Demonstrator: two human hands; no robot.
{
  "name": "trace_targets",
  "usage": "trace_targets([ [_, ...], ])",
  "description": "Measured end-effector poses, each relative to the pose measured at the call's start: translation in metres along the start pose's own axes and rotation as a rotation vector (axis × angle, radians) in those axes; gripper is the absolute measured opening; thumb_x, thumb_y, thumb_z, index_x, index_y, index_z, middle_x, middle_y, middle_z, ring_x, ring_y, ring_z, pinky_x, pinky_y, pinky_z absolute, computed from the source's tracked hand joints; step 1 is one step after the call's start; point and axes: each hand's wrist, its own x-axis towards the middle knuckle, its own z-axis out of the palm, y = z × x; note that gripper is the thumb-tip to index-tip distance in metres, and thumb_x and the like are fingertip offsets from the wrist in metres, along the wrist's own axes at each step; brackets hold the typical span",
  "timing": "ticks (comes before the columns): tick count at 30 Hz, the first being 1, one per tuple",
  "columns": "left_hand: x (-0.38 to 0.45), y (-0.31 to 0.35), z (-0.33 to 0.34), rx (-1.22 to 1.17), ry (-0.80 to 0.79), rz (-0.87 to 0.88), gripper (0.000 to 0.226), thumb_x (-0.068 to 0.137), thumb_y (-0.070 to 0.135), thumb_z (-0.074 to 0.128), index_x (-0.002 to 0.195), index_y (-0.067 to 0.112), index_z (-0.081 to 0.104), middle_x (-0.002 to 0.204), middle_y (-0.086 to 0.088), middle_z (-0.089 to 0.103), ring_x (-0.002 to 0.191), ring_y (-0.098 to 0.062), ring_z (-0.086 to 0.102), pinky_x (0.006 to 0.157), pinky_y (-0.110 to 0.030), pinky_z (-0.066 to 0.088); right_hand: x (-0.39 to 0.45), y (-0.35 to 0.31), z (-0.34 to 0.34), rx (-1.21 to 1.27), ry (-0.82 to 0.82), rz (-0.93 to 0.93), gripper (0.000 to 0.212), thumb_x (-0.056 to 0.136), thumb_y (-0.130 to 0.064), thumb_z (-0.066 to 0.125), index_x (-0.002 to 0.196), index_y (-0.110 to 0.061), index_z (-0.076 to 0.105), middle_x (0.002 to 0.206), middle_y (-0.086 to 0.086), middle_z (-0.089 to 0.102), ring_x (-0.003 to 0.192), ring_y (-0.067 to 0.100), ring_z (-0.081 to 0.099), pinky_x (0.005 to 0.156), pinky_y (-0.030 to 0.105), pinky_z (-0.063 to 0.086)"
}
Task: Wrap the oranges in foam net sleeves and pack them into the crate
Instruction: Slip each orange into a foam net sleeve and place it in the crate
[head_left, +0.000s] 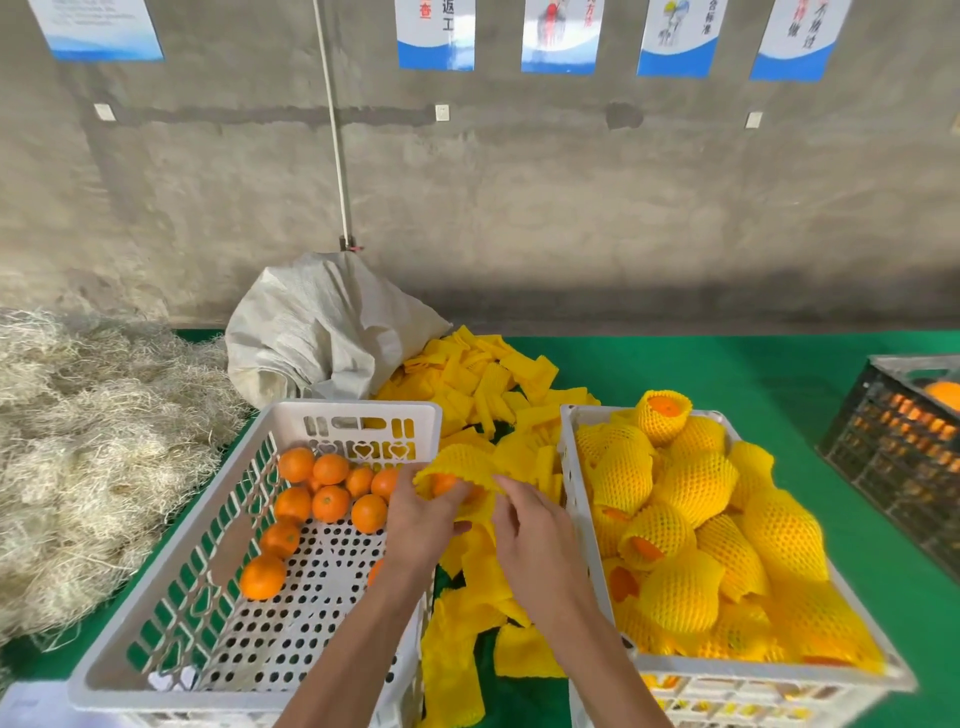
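Note:
My left hand (423, 514) grips an orange (444, 483) that is partly covered by a yellow foam net sleeve (460, 465), held between the two crates. My right hand (530, 525) pinches the sleeve's edge beside it. The white crate on the left (171, 613) holds several bare oranges (330, 501). The white crate on the right (574, 493) is heaped with sleeved oranges (696, 486).
Loose yellow sleeves (483, 384) lie piled on the green table (727, 364) between and behind the crates. A grey sack (317, 327) stands at the back, straw (88, 447) lies at the left, and a dark crate of oranges (898, 447) sits at the right edge.

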Motion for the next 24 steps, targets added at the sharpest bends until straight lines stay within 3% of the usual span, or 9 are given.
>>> trace_targets([
  [2,0.0,-0.002,0.006,0.021,0.023,0.031,0.053,0.089,0.017,0.077,0.136,0.011,0.052,0.127,-0.021,0.064,0.11,-0.038,0.066,0.091,-0.054,0.059,-0.004,-0.007,0.0,0.052,0.029,-0.004,0.035,0.106,-0.034,0.049,0.138,-0.025,0.06,0.126,-0.01,0.066,0.107,0.003,0.06,0.087,0.013,0.048],
  [4,-0.001,-0.002,0.011,0.02,-0.02,0.052,0.056,0.091,0.018,0.076,0.139,0.012,0.049,0.126,-0.021,0.065,0.115,-0.039,0.064,0.101,-0.057,0.053,-0.002,-0.008,-0.004,0.093,0.069,0.046,0.035,0.103,-0.045,0.051,0.133,-0.029,0.06,0.12,-0.015,0.064,0.099,0.0,0.06,0.084,0.019,0.054],
  [8,-0.011,0.006,0.019,0.037,-0.151,0.125,0.07,0.094,0.023,0.074,0.155,0.029,0.038,0.15,0.003,0.049,0.139,-0.017,0.046,0.116,-0.048,0.043,0.003,0.001,-0.019,0.293,-0.001,0.233,0.068,0.088,-0.081,0.043,0.138,-0.036,0.051,0.128,-0.023,0.055,0.102,-0.011,0.06,0.071,0.01,0.052],
  [10,-0.015,0.008,0.027,0.11,-0.195,0.251,0.071,0.094,0.011,0.072,0.155,0.031,0.041,0.155,0.01,0.044,0.141,-0.005,0.043,0.115,-0.036,0.044,0.004,0.007,-0.024,0.388,-0.005,0.275,0.081,0.083,-0.087,0.038,0.143,-0.033,0.049,0.137,-0.019,0.055,0.118,-0.005,0.058,0.084,0.012,0.052],
  [13,-0.021,0.007,0.044,0.09,-0.345,0.293,0.071,0.096,0.0,0.067,0.155,0.029,0.041,0.147,0.022,0.05,0.123,0.017,0.052,0.094,-0.015,0.052,0.006,0.017,-0.03,0.393,0.074,0.345,0.084,0.088,-0.078,0.047,0.155,-0.029,0.034,0.155,-0.009,0.043,0.139,0.013,0.045,0.106,0.029,0.046],
  [16,-0.027,0.006,0.067,0.072,-0.477,0.26,0.067,0.097,-0.004,0.057,0.15,0.035,0.046,0.137,0.034,0.053,0.119,0.018,0.055,0.088,-0.013,0.053,0.004,0.033,-0.046,0.375,0.213,0.387,0.081,0.092,-0.066,0.056,0.157,-0.024,0.031,0.157,-0.004,0.041,0.141,0.017,0.042,0.112,0.038,0.044],
  [18,-0.032,0.006,0.086,0.046,-0.515,0.229,0.057,0.102,-0.001,0.048,0.145,0.036,0.051,0.139,0.026,0.056,0.121,0.014,0.056,0.092,-0.016,0.054,0.001,0.047,-0.061,0.351,0.297,0.386,0.072,0.094,-0.058,0.059,0.152,-0.021,0.039,0.152,-0.003,0.046,0.138,0.016,0.045,0.112,0.039,0.045],
  [21,-0.042,0.002,0.12,0.036,-0.577,0.182,0.046,0.11,0.007,0.036,0.144,0.033,0.054,0.149,0.014,0.052,0.136,-0.001,0.05,0.111,-0.03,0.047,-0.009,0.069,-0.085,0.273,0.388,0.397,0.055,0.097,-0.044,0.064,0.143,-0.02,0.049,0.143,-0.005,0.052,0.129,0.011,0.047,0.105,0.029,0.043],
  [24,-0.054,-0.004,0.154,0.082,-0.662,0.203,0.05,0.106,0.003,0.035,0.141,0.032,0.059,0.147,0.011,0.056,0.136,-0.001,0.05,0.111,-0.025,0.044,-0.022,0.088,-0.107,0.193,0.467,0.439,0.047,0.098,-0.036,0.066,0.139,-0.016,0.053,0.136,-0.004,0.053,0.128,0.014,0.048,0.101,0.025,0.038],
])
